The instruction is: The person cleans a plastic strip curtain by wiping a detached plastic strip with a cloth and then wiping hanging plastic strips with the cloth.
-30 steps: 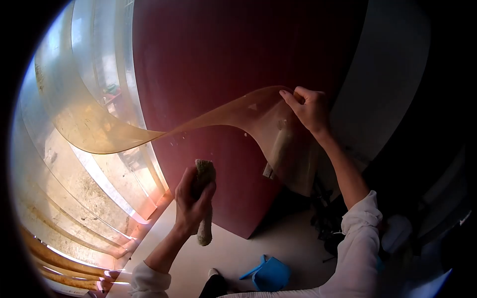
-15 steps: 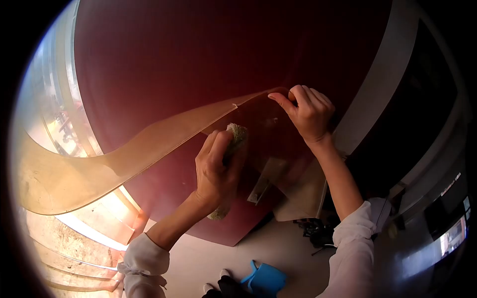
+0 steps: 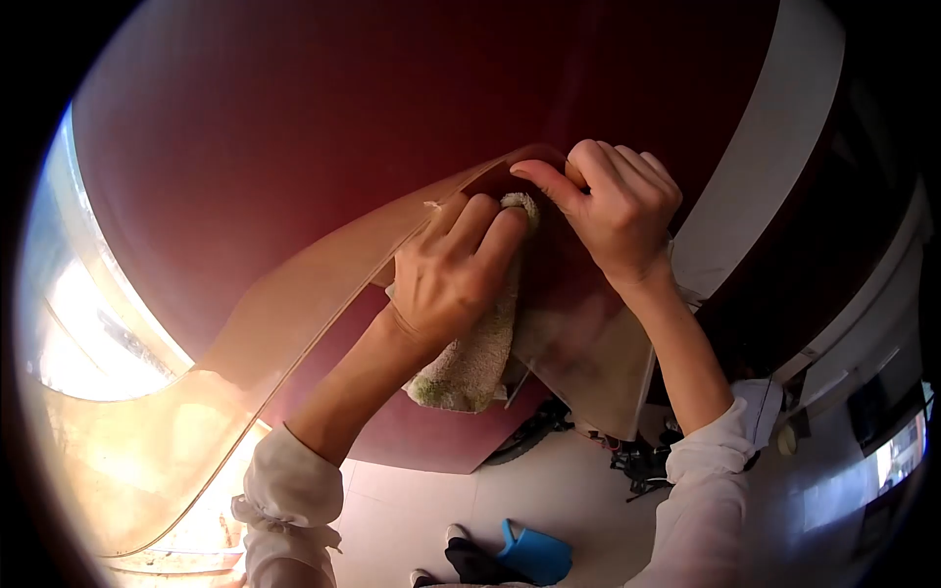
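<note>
A clear, yellowish plastic sheet (image 3: pixel 284 304) is lifted and curled back over a dark red tabletop (image 3: pixel 392 78). My right hand (image 3: pixel 622 211) pinches the sheet's raised edge between thumb and curled fingers. Under the lifted part, my left hand (image 3: pixel 456 265) is closed on a pale, fluffy cloth (image 3: pixel 475 363) with greenish stains. Part of the cloth hangs below the palm, and its tip shows beyond the fingers, close to my right thumb.
Past the table's near edge is a pale tiled floor (image 3: pixel 392 500) with a blue bag-like container (image 3: pixel 537 556) and a light shoe (image 3: pixel 456 533). Dark tangled items (image 3: pixel 642 465) lie below my right forearm. Bright light falls from the left.
My left hand has moved up and right with the cloth, nearer to my right hand. The sheet's left part hangs lower in view. My right hand keeps its pinch.
</note>
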`<action>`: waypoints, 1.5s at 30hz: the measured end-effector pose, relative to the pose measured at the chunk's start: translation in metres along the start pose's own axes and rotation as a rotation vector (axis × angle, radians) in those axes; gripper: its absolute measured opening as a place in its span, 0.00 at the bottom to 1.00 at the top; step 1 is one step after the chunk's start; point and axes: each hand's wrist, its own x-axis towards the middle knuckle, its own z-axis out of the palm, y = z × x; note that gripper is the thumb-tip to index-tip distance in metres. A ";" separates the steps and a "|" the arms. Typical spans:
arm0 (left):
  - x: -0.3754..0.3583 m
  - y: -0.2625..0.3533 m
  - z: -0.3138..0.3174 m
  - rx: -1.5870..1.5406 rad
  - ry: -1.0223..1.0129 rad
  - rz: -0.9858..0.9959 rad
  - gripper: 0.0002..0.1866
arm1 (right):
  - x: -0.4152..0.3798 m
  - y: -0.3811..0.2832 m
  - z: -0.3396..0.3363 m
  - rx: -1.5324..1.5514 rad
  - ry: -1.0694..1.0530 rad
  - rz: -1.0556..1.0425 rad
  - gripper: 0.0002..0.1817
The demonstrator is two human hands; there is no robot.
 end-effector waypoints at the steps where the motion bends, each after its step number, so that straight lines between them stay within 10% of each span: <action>1: -0.001 -0.002 0.003 0.006 -0.003 0.044 0.09 | -0.002 0.003 0.003 0.005 -0.004 0.007 0.26; 22: -0.060 -0.034 0.038 -0.045 -0.212 -0.193 0.09 | -0.057 0.033 0.089 0.194 0.043 0.102 0.27; 45: -0.048 -0.018 0.078 0.093 -0.080 0.117 0.11 | -0.056 0.032 0.089 0.272 0.115 0.096 0.25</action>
